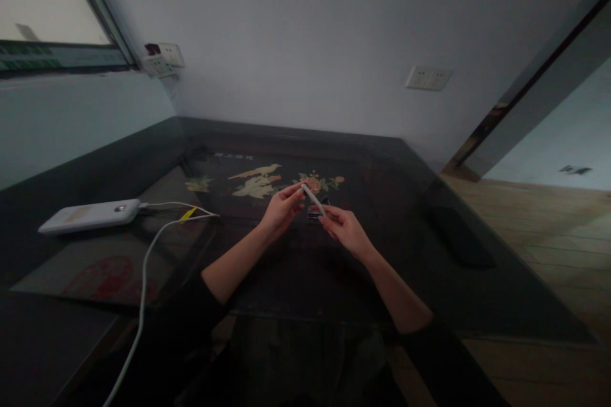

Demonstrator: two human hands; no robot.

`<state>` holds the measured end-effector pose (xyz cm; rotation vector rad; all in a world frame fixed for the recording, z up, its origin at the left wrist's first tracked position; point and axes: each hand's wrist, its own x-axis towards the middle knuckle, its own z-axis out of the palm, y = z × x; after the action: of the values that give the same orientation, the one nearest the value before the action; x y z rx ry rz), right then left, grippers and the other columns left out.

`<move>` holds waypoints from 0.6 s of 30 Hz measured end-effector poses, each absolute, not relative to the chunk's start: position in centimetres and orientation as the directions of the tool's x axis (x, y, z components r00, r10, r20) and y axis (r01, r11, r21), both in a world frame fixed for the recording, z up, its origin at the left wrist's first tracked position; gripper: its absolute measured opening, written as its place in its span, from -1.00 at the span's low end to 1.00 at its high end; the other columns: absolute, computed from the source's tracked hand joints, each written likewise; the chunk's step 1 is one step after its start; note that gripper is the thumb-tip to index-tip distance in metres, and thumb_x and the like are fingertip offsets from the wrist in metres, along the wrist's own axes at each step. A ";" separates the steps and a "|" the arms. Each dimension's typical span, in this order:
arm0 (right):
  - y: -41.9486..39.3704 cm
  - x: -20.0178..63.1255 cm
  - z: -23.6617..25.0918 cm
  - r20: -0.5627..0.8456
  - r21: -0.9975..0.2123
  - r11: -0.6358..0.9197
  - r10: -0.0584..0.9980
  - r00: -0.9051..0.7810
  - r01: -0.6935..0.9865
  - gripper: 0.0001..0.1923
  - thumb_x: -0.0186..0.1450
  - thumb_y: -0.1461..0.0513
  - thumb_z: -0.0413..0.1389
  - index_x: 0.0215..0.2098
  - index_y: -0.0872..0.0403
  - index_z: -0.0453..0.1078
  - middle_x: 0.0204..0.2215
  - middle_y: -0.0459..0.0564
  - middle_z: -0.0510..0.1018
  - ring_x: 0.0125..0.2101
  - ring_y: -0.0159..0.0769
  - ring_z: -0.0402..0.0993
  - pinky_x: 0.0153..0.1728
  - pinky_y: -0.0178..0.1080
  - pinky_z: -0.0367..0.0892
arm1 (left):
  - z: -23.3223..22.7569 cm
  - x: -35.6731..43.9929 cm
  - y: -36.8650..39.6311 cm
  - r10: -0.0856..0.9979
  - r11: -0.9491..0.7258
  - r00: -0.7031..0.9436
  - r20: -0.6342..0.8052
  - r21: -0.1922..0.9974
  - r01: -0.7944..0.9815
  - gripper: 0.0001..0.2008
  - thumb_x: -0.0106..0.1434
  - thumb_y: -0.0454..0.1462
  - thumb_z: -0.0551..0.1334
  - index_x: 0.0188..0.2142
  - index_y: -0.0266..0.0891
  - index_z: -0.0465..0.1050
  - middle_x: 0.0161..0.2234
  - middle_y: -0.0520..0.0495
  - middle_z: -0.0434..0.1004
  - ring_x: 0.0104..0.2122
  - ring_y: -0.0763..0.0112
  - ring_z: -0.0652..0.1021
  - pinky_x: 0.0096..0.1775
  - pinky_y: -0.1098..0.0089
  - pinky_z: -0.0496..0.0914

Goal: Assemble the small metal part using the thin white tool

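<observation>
Over the middle of a dark glass-topped table [296,280], both my hands hold a small pale stick-shaped object [314,199]. My left hand [282,208] pinches its upper far end with the fingertips. My right hand [344,229] grips its lower near end. A small dark item [314,215] lies on the table just under the hands; what it is I cannot tell. Both forearms are bare, with dark sleeves pushed up near the elbows.
A white power bank [90,215] lies at the left of the table, and a white cable [143,280] runs from it toward me. A floral picture [260,181] shows under the glass. Wall sockets [428,78] sit behind. A wooden floor [534,229] lies to the right.
</observation>
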<state>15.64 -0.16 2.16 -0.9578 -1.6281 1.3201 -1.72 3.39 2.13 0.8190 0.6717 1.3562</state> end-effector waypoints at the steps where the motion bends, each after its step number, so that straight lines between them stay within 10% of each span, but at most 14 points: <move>1: -0.1 15.7 2.1 0.132 -0.982 0.171 0.920 -0.368 0.074 -0.46 0.21 0.02 0.14 0.03 0.21 0.41 -0.65 -0.23 0.15 -0.67 -0.53 -0.01 -0.67 -0.39 -0.08 | 2.0 -1.7 3.4 0.993 0.025 0.106 0.042 0.831 -0.556 -0.64 -0.08 -0.23 0.46 -0.24 -0.27 0.59 -0.32 -0.07 0.58 -0.40 0.56 0.49 -0.37 0.54 0.33; 18: 0.5 15.9 1.3 0.212 -0.941 0.263 0.949 -0.234 0.213 -0.49 0.23 0.12 0.11 0.05 0.27 0.42 -0.57 -0.05 0.42 -0.58 -0.43 0.21 -0.61 -0.38 0.11 | 2.0 -1.7 3.5 0.997 0.003 0.067 0.037 0.852 -0.524 -0.63 -0.08 -0.25 0.45 -0.22 -0.26 0.60 -0.41 -0.01 0.56 -0.48 0.63 0.43 -0.41 0.56 0.30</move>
<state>15.94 0.48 1.26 -1.0889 -1.6491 1.0460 -1.67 3.52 1.98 0.8416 0.7363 1.3794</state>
